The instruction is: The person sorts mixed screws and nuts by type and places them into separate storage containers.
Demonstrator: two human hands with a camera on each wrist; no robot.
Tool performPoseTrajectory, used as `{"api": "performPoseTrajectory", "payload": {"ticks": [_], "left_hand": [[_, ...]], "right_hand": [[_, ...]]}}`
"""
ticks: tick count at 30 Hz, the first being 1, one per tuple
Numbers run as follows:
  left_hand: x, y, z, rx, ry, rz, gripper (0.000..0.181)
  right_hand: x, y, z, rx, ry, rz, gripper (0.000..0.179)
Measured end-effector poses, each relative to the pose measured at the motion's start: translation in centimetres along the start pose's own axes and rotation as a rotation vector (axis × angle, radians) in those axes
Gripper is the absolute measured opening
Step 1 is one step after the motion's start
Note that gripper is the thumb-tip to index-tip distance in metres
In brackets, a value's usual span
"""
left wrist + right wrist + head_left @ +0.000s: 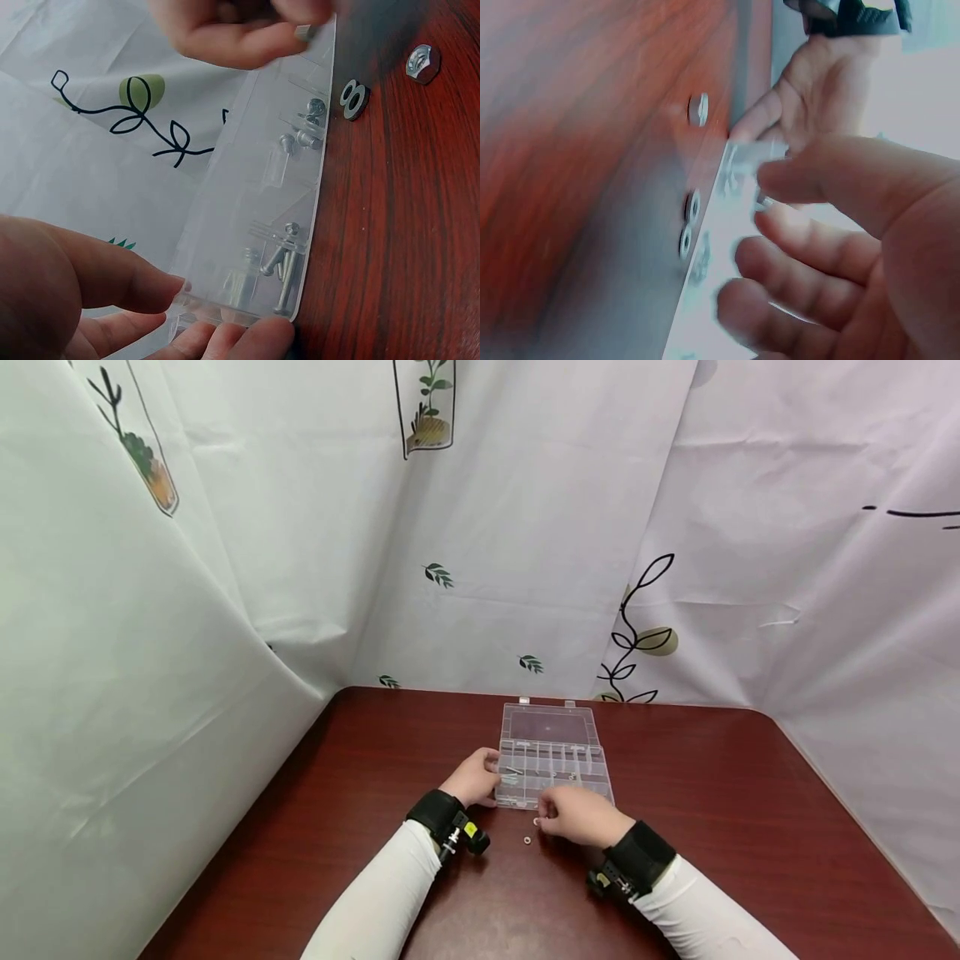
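Note:
A clear plastic compartment box (551, 727) lies on the table with its lid tipped back. At its left end, my left hand (474, 778) grips the wall, thumb and fingers on either side in the left wrist view. My right hand (581, 816) is over the box's front edge and pinches a small metal piece (304, 32) between thumb and forefinger; its kind cannot be told. Long screws (288, 277) lie in the compartment nearest my left hand, and several short screws (307, 138) further along. On the table in front are a hex nut (424, 64) and two washers (355, 102).
The dark red wooden table (375, 743) runs out to both sides of the box. White printed cloth (525, 568) hangs behind and beside it. Black bands (641, 857) with small cameras are strapped round both wrists, over white sleeves (378, 902).

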State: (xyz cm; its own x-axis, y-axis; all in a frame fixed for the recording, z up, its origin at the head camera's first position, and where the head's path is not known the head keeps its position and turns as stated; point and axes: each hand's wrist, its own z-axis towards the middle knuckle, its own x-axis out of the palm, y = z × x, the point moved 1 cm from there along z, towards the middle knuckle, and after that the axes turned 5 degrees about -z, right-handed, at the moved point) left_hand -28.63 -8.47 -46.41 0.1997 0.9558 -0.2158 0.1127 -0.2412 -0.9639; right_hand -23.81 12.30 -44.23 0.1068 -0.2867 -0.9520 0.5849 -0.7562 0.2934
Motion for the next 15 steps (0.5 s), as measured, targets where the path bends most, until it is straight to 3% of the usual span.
{"api": "performPoseTrajectory", "payload": {"ticks": [6, 15], "left_hand": [[-0.1, -0.4, -0.1, 0.003, -0.004, 0.015, 0.051], [0.0, -0.1, 0.0, 0.002, 0.007, 0.013, 0.052]], "right_hand": [[-0.9, -1.8, 0.4, 0.117, -0.123, 0.02, 0.015], [-0.9, -3.4, 0.6, 0.226, -0.136, -0.047, 0.016]]}}
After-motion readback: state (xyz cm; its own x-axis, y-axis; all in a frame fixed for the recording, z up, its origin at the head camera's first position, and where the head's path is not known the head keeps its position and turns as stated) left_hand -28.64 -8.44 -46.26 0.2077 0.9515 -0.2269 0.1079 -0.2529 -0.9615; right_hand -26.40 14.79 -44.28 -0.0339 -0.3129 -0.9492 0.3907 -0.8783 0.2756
